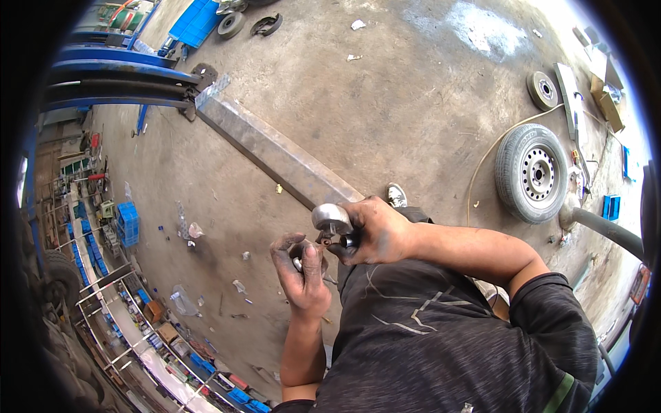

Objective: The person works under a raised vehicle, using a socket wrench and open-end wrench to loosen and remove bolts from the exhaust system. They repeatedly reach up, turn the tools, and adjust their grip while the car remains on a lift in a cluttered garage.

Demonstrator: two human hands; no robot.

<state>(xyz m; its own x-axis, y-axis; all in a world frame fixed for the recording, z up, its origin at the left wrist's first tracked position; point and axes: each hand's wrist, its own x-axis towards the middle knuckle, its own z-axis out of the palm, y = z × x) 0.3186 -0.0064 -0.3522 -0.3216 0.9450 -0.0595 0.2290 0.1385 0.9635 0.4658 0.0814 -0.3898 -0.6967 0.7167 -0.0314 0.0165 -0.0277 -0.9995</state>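
Head view, the only one, clock taken about its centre. The right hand (377, 233), just right of centre at 4 o'clock, is closed on a rounded silver metal tool (330, 217); a dark socket-like piece (349, 241) with a bright rim shows between its digits. The left hand (300, 277), at 7 o'clock, has thumb and fingers curled together, apparently closed on a small bright piece (297, 263), mostly hidden. A small brown metal piece (326, 242) sits between the hands, at 6 o'clock from the tool; which digits bear it cannot be told.

Progress, as judged: the parts are in the hands, close together, so handling is under way. Nothing shows it to be finished. Whether the small pieces are joined to the tool, or have yet to be fitted or removed, cannot be determined; the remaining work cannot be counted.

Markings: raised lettering is noted on the sidewall of the tyre (508, 173) at 3 o'clock; it is not transcribed. The dark shirt (427, 337) at 5 o'clock bears a pale line pattern, not words. Packages on the rack (148, 358) at 8 o'clock are too small to read. No legible marking was found on the tool. The steel beam (275, 148) at 10 to 11 o'clock shows none either.
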